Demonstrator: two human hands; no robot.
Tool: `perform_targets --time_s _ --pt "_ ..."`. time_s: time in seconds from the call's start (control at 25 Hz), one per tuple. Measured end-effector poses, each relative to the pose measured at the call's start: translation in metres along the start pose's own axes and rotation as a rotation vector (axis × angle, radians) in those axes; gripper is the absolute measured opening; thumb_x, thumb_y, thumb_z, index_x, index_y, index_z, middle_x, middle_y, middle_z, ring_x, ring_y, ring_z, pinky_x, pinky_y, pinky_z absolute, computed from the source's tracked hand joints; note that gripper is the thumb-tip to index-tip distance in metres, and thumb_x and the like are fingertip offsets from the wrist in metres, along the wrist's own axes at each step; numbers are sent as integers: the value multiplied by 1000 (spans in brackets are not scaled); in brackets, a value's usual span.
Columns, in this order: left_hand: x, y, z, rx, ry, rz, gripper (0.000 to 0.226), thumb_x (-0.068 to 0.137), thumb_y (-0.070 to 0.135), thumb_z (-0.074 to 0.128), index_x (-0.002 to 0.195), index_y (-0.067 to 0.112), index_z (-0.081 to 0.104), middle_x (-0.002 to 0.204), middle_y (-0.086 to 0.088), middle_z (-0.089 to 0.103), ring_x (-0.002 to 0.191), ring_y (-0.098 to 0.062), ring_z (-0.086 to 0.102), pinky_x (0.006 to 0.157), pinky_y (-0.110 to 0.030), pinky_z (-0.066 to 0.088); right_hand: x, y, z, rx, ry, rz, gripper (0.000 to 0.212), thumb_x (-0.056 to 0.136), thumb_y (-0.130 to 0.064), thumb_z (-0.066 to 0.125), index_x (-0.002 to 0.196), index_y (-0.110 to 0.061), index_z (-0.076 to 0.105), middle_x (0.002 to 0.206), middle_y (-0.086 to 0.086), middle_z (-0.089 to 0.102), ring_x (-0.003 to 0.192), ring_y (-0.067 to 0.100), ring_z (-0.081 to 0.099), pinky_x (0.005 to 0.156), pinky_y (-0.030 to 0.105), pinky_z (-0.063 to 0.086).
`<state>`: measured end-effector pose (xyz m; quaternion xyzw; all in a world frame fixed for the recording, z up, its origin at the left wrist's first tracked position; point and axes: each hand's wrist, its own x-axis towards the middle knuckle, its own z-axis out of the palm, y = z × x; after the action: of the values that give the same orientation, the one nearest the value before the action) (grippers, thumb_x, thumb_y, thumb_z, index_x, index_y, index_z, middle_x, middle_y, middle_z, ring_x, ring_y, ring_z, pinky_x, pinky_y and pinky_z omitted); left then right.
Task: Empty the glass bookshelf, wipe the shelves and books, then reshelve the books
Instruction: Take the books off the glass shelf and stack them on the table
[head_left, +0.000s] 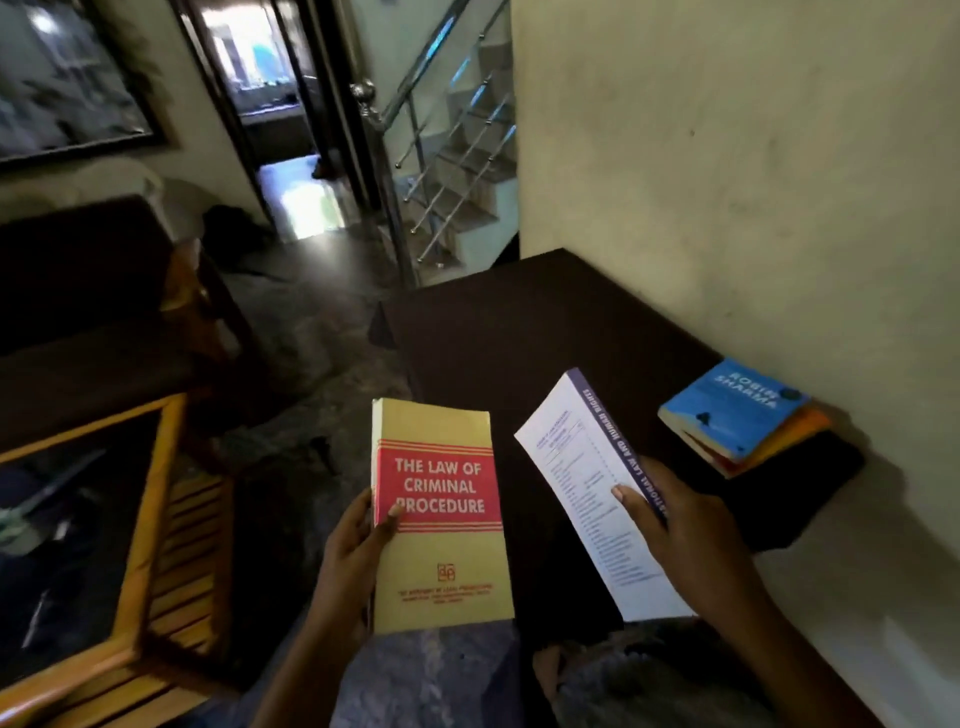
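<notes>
From the head camera, the left hand (353, 545) grips a yellow book (441, 551) titled "The Law of Criminal Procedure" by its left edge, with the thumb on the cover. The right hand (675, 525) grips a white book (576, 467) with a purple spine, held tilted over the dark table (519, 322). A blue book (737, 410) tops a small pile on that table, against the wall (727, 156).
</notes>
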<state>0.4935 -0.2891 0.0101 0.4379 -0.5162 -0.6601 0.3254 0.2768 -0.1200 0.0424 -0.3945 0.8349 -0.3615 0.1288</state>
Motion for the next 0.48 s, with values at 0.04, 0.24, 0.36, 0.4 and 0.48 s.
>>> perform_targets --time_s 0.04,0.24,0.36,0.4,0.48 --pt "22 7 15 19 -56 -10 23 92 16 52 114 21 58 101 -10 70 84 -26 71 61 -36 58 15 1 -2 -8 27 31 43 92 -32 50 133 -18 47 121 5 61 104 16 59 78 17 38" --pt "104 18 94 55 -348 -66 30 92 17 50 121 20 54 107 -12 68 88 -27 70 61 -37 58 52 19 -28 -58 136 203 42 92 -32 49 132 -17 47 120 5 61 94 12 58 68 8 38" --pt "147 22 157 95 -590 -156 27 93 20 49 119 25 55 105 -9 69 89 -25 70 62 -36 57 52 31 -48 -167 280 345 44 92 -35 48 134 -21 45 117 5 63 94 17 62 65 14 37" --pt "161 20 181 103 -670 -185 26 93 21 50 119 25 55 106 -10 69 90 -26 69 64 -38 57 52 32 -52 -216 330 398 45 93 -36 48 136 -23 44 116 6 64 94 20 63 66 18 39" --pt "184 18 236 109 -816 -213 27 94 21 52 120 23 56 107 -12 69 90 -27 69 65 -38 56 55 35 -57 -280 440 495 46 94 -42 44 137 -26 42 114 7 66 91 23 64 68 25 42"
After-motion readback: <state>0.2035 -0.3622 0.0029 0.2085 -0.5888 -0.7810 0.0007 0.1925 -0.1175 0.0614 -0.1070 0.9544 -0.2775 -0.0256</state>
